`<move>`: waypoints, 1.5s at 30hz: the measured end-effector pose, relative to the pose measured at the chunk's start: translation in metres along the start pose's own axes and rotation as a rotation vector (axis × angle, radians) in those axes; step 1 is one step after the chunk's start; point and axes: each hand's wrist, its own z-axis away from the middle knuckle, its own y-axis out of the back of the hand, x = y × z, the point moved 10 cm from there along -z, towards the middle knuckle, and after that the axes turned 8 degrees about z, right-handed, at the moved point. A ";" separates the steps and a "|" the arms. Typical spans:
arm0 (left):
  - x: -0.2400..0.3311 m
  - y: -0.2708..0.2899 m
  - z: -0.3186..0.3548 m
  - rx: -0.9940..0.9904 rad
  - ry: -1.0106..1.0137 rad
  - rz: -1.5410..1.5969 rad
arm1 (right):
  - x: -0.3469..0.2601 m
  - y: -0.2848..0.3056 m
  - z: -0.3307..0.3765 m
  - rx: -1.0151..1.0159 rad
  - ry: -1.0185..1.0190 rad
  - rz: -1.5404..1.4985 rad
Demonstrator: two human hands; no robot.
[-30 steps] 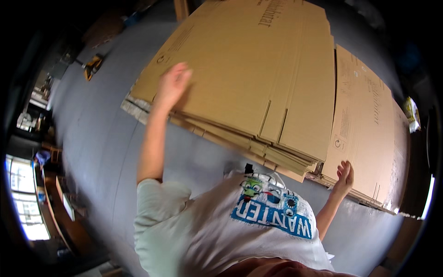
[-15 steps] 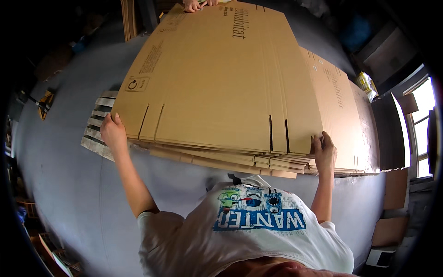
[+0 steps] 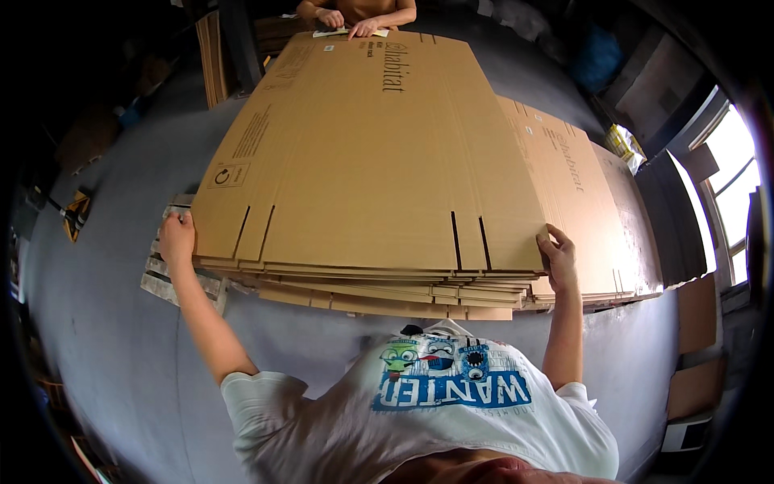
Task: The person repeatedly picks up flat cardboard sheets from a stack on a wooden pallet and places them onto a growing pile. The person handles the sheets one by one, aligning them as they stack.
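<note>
A large flattened cardboard box (image 3: 355, 169), brown with dark print and cut slots, lies on top of a stack of similar flattened boxes (image 3: 387, 302) in front of me. My left hand (image 3: 177, 238) is at its near left edge, with fingers curled against the side. At the near right corner, my right hand (image 3: 559, 256) pinches the sheet's edge between thumb and fingers. Some fingertips of both hands are hidden. Across the stack, a co-worker's hands (image 3: 364, 29) are over a light strip of paper (image 3: 377, 33) at the far edge, near a small white label (image 3: 329, 48).
Another stack of flattened boxes (image 3: 576, 185) stands close on the right, with dark panels (image 3: 673, 218) beyond it. A wooden pallet (image 3: 165, 278) shows under the left side. Upright cardboard sheets (image 3: 211, 60) stand far left. A yellow-and-black object (image 3: 76, 216) is on the grey floor.
The view has shifted, so more of the co-worker's arms shows at the far edge. My left hand has moved slightly outward along the left edge. My right hand stays at the right corner.
</note>
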 end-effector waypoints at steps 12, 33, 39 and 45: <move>0.014 -0.021 0.012 0.025 -0.027 -0.164 | -0.006 0.000 0.011 0.052 0.047 0.148; 0.005 -0.027 0.008 0.004 0.010 -0.225 | -0.003 -0.003 0.011 0.037 0.013 0.083; 0.009 -0.028 0.005 -0.003 -0.035 -0.240 | 0.003 0.002 0.006 0.041 0.057 -0.078; 0.016 -0.032 -0.012 -0.011 -0.156 -0.149 | -0.005 -0.006 0.007 -0.326 -0.115 -0.246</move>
